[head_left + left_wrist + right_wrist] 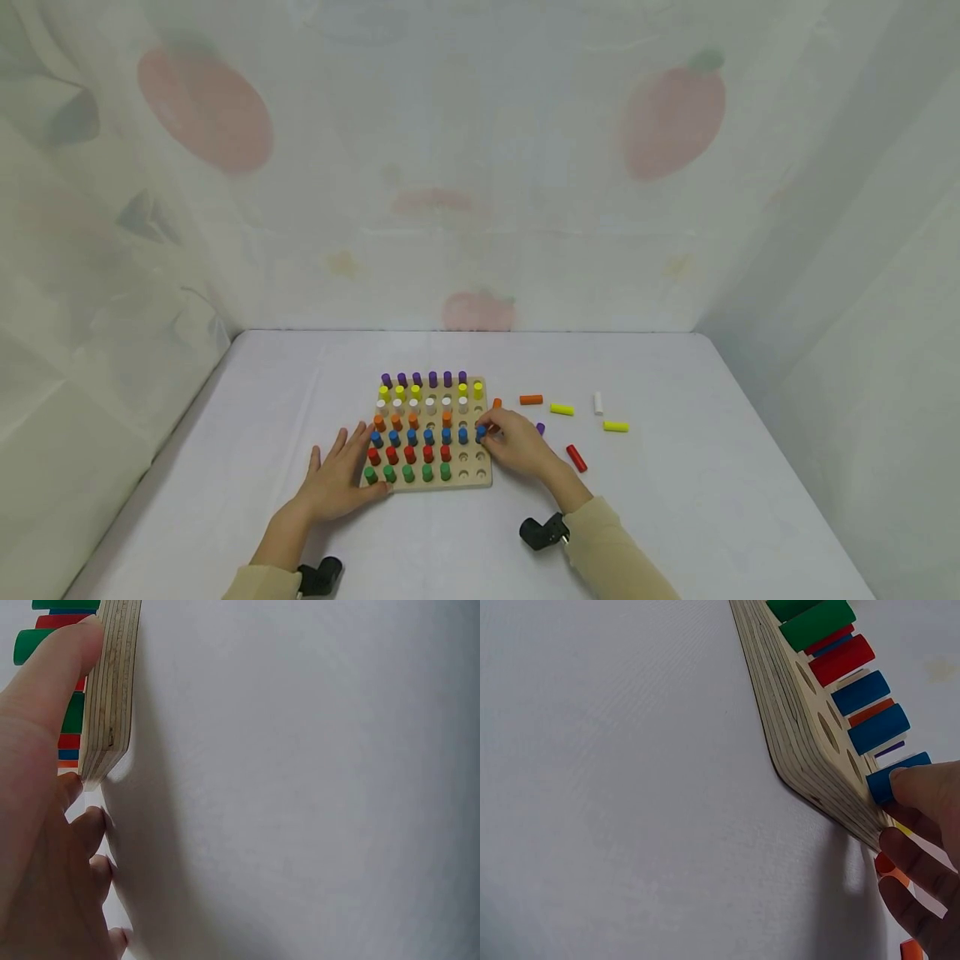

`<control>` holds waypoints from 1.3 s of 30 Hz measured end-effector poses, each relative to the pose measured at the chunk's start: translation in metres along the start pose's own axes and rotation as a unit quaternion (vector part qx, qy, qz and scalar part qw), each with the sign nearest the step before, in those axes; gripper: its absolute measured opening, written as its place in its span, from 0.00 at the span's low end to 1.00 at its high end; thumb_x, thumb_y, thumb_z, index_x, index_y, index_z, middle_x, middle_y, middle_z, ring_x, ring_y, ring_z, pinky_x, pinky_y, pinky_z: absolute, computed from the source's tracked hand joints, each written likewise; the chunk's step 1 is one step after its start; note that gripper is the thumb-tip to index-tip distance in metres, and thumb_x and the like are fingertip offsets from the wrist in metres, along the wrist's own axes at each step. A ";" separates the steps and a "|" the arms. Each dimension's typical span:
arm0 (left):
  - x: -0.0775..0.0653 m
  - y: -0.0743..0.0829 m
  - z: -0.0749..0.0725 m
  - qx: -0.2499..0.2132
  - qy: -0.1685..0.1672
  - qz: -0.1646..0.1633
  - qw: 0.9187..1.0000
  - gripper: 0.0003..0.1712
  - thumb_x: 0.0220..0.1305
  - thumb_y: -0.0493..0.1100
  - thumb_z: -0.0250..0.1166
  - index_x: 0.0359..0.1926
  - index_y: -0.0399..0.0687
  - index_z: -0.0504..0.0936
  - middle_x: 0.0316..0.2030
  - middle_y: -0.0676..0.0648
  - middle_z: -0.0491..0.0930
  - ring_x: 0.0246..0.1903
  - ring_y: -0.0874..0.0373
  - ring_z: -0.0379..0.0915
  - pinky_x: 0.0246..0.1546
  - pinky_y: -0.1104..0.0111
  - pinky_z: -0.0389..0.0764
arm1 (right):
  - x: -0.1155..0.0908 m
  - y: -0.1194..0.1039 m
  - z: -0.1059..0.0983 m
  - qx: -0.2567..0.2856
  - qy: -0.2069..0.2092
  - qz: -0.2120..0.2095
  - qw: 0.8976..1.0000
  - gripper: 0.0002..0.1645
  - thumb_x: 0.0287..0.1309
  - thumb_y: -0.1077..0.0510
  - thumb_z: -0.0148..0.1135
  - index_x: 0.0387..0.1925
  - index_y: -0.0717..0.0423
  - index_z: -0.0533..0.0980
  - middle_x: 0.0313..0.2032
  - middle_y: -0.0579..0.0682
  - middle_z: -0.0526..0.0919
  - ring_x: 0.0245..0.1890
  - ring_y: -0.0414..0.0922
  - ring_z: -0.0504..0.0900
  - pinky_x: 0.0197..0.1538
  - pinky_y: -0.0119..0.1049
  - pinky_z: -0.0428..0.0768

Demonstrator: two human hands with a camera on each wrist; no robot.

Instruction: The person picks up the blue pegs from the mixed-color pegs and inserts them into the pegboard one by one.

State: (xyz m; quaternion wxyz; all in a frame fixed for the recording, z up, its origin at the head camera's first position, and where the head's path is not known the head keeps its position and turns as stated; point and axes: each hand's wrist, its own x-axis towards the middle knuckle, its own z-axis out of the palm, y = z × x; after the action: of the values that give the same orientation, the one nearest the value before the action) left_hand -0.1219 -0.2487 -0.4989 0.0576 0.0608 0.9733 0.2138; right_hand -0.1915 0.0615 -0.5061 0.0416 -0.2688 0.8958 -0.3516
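A wooden pegboard holds upright pegs in colour rows, purple at the back and green at the front. My right hand pinches a blue peg between thumb and fingers at the right end of the blue row. That peg's lower end meets the board, and its other fingers spread beside the board edge. At the board's front left corner rests my left hand, fingers spread and fairly straight. In the left wrist view its thumb lies against the edge next to green pegs.
Loose pegs lie right of the board: a red peg, a white peg, orange peg, yellow pegs and a purple peg partly behind the right hand. Bare holes show at the board's front right.
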 end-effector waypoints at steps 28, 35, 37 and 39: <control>0.001 -0.002 -0.003 0.023 -0.005 -0.001 1.000 0.59 0.42 0.71 0.64 0.70 0.48 0.53 0.69 0.41 0.53 0.68 0.36 0.42 0.59 0.32 0.36 | -0.003 0.001 -0.006 0.000 -0.029 -0.024 0.999 0.19 0.60 0.59 0.55 0.53 0.50 0.72 0.45 0.43 0.80 0.43 0.36 0.77 0.48 0.30 0.77; -0.002 0.000 -0.005 0.042 -0.004 0.010 0.999 0.58 0.45 0.72 0.62 0.69 0.44 0.55 0.69 0.40 0.53 0.68 0.36 0.43 0.59 0.32 0.39 | -0.007 0.002 -0.013 0.006 -0.045 -0.021 0.999 0.20 0.61 0.55 0.55 0.56 0.48 0.70 0.47 0.42 0.78 0.45 0.36 0.76 0.50 0.31 0.76; -0.004 0.000 -0.007 0.041 -0.011 0.011 0.999 0.58 0.46 0.72 0.61 0.69 0.44 0.55 0.69 0.40 0.53 0.67 0.36 0.44 0.58 0.32 0.40 | -0.009 0.003 -0.018 0.002 -0.046 -0.011 0.999 0.21 0.61 0.54 0.56 0.56 0.47 0.70 0.47 0.41 0.78 0.46 0.36 0.76 0.50 0.32 0.76; -0.005 -0.001 -0.009 0.041 -0.020 0.012 0.999 0.56 0.47 0.72 0.60 0.69 0.44 0.55 0.69 0.40 0.53 0.67 0.36 0.45 0.58 0.32 0.42 | -0.013 0.004 -0.025 -0.005 -0.041 -0.008 0.999 0.21 0.61 0.54 0.56 0.56 0.47 0.71 0.47 0.41 0.78 0.46 0.37 0.76 0.50 0.33 0.76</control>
State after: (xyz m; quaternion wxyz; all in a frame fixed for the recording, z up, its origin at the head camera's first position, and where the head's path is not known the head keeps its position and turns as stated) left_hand -0.1184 -0.2542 -0.4907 0.0715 0.0790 0.9791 0.1731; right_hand -0.1890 0.0855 -0.4919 0.0736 -0.2903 0.8929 -0.3362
